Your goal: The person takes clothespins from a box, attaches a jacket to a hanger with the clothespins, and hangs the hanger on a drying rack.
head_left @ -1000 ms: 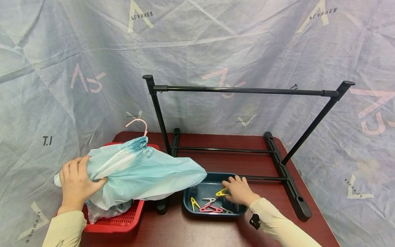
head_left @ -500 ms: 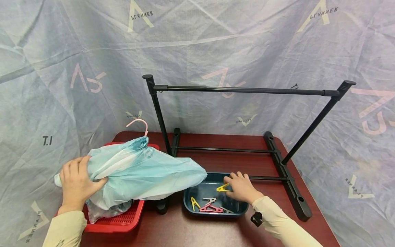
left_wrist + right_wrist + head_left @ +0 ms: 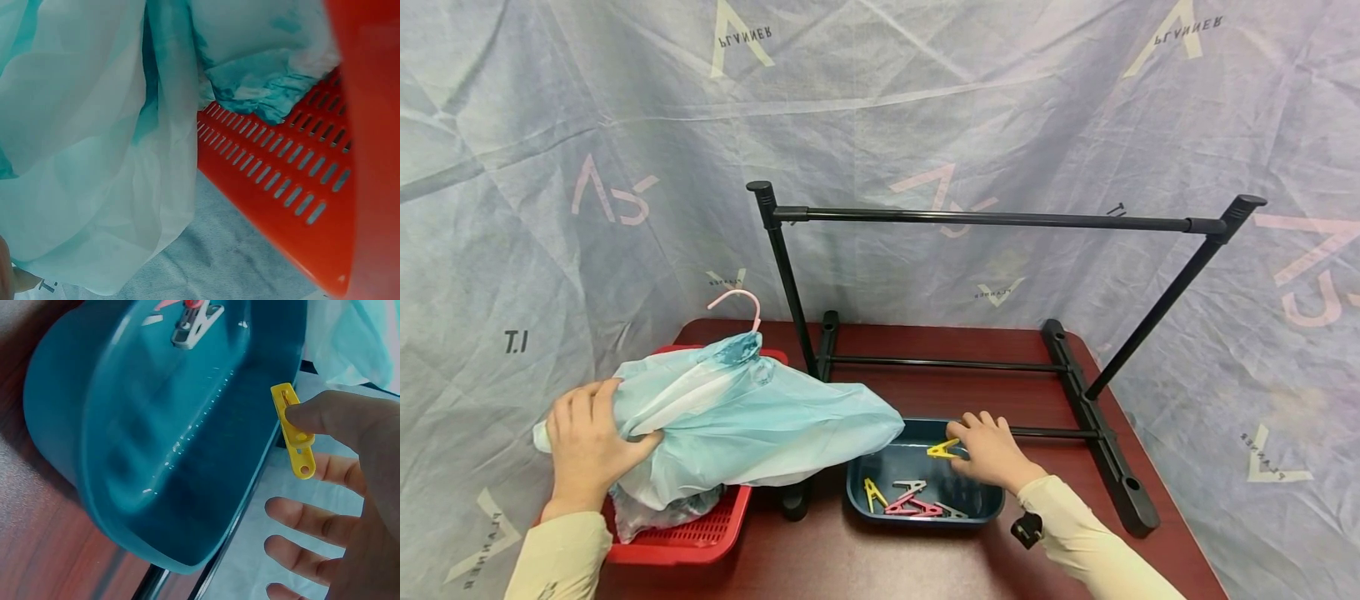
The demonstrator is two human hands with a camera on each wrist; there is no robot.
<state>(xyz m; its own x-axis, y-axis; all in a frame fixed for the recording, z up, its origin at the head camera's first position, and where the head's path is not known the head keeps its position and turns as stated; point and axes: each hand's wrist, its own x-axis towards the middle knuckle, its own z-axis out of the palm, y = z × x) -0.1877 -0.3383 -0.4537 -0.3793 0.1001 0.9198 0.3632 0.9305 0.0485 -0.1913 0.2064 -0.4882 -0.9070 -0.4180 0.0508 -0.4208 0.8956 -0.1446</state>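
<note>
A light blue and white garment (image 3: 760,433) hangs bunched on a pink hanger (image 3: 736,297) over the red basket. My left hand (image 3: 583,442) grips the garment's left end, thumb in front; in the left wrist view the cloth (image 3: 94,144) falls beside the basket wall. Above the dark blue bin (image 3: 887,512), my right hand (image 3: 988,452) pinches a yellow clothespin (image 3: 943,449) between thumb and index finger. The right wrist view shows that clothespin (image 3: 292,434) near the bin's rim, the other fingers apart. Several yellow, pink and grey clothespins (image 3: 917,504) lie in the bin.
The red slotted basket (image 3: 722,525) holds more cloth (image 3: 666,508) under the garment. A black rack stands on the dark red table (image 3: 910,333), its top bar (image 3: 992,219) spanning above the bin and its right foot (image 3: 1101,433) near the table edge. A patterned sheet (image 3: 880,125) hangs behind.
My right hand has risen slightly and shifted a little right with the yellow clothespin, away from the other clothespins. The left hand and the garment stay almost still.
</note>
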